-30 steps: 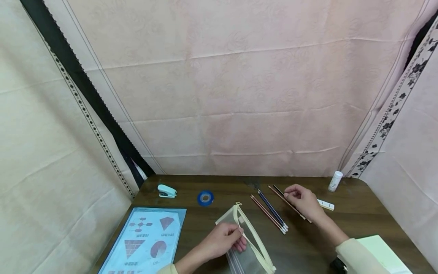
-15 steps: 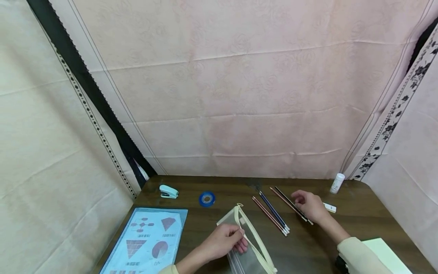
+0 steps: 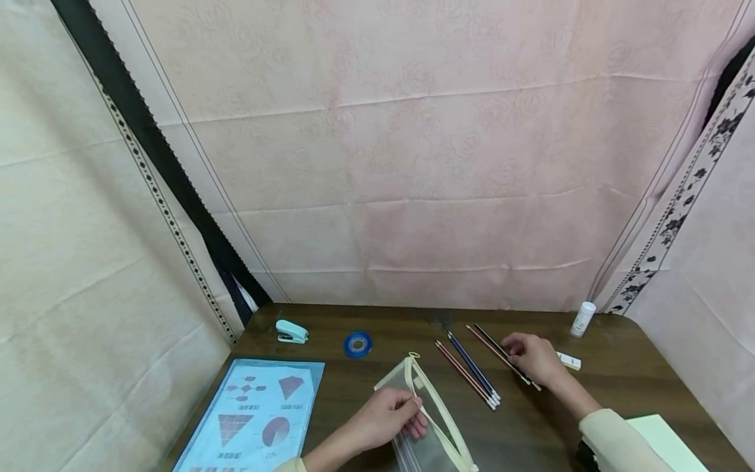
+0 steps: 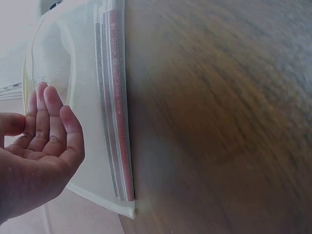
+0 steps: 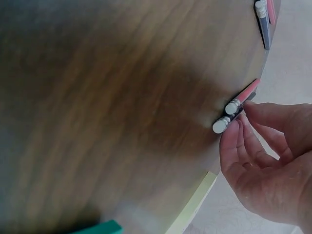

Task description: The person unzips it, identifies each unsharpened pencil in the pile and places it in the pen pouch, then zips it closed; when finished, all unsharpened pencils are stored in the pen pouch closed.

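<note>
My left hand (image 3: 383,419) pinches the pale yellow edge of a see-through mesh pencil pouch (image 3: 435,449), whose mouth gapes. Several pencils (image 4: 119,122) lie along the pouch's bottom inside, as the left wrist view shows. My right hand (image 3: 533,359) has thumb and fingertips on a black pencil (image 5: 221,126), seen by its white eraser end. A reddish pencil (image 5: 249,91) lies right beside it. Left of that pair, blue pencils (image 3: 472,366) and reddish pencils (image 3: 457,366) rest on the table, eraser ends toward me.
A printed sheet in a blue folder (image 3: 315,387) lies at left. Behind it are a mint stapler (image 3: 291,332) and blue tape roll (image 3: 358,344). Right of my right hand are a white eraser (image 3: 569,360), a white bottle (image 3: 582,320) and a pale green pad (image 3: 666,439).
My right hand has shifted slightly back toward me along the pencils and lowered onto the black one. The left hand keeps its hold on the pouch; the head view has shifted slightly.
</note>
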Demonstrator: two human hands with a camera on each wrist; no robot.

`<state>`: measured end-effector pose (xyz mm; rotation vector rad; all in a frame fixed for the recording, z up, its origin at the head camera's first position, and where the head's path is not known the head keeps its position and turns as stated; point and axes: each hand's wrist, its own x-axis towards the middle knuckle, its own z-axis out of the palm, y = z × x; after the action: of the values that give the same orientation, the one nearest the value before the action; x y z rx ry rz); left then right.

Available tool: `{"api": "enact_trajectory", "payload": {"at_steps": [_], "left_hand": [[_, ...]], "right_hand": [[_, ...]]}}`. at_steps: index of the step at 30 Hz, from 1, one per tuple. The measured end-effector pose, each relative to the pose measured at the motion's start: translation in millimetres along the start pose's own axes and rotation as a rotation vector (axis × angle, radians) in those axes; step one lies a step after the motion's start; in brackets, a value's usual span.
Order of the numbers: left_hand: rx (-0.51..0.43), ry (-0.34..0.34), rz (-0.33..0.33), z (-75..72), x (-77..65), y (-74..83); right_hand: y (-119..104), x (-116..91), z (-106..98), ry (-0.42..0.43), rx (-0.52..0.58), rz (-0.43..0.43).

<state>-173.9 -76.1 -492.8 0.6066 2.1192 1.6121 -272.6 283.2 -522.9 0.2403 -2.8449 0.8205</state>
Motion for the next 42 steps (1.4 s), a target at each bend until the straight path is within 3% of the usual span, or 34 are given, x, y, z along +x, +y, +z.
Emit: {"api": "enact_trajectory", "payload": {"at_steps": [7, 19, 34, 42], "left_hand": [[0.0, 0.0, 0.008, 0.2, 0.5, 0.1], [0.0, 0.001, -0.009, 1.3, 0.2, -0.5], [-0.002, -0.003, -0.027, 0.1, 1.9, -0.3], [-0.001, -0.012, -0.026, 0.9, 1.7, -0.9]], "right_hand": [[-2.1, 2.4, 1.8, 0.009, -0.028, -0.008], [-3.4, 5.2, 2.6, -0.06, -0.047, 0.015], [1.5, 8.8, 1.1, -0.091, -0.05, -0.033], [1.8, 10.8, 2.5, -0.12, -0.07, 0.009]]}}
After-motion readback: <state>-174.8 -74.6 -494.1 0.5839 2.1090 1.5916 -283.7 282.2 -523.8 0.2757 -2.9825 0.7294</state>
